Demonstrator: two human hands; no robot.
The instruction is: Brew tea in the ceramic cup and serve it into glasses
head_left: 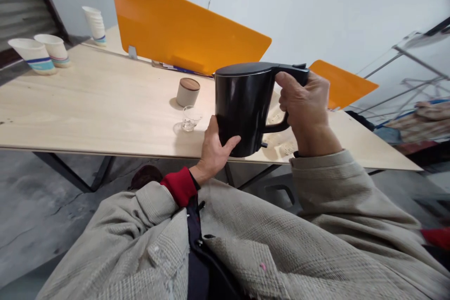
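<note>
A black electric kettle (242,108) with its lid down is held up in front of me, over the table's near edge. My right hand (304,101) is closed around its handle at the upper right. Against the lower left side of the kettle rests my left hand (216,150), thumb across the front and fingers partly hidden behind it. Left of the kettle, a small clear glass cup (190,119) stands on the table. Just behind the cup is a grey canister (188,93) with a wooden lid.
The pale wooden table (105,108) carries stacked paper cups (40,58) at the far left and another stack (94,26) behind. An orange divider (183,23) runs along the back, with a second orange panel (348,84) to the right. Metal racks (415,61) stand at right.
</note>
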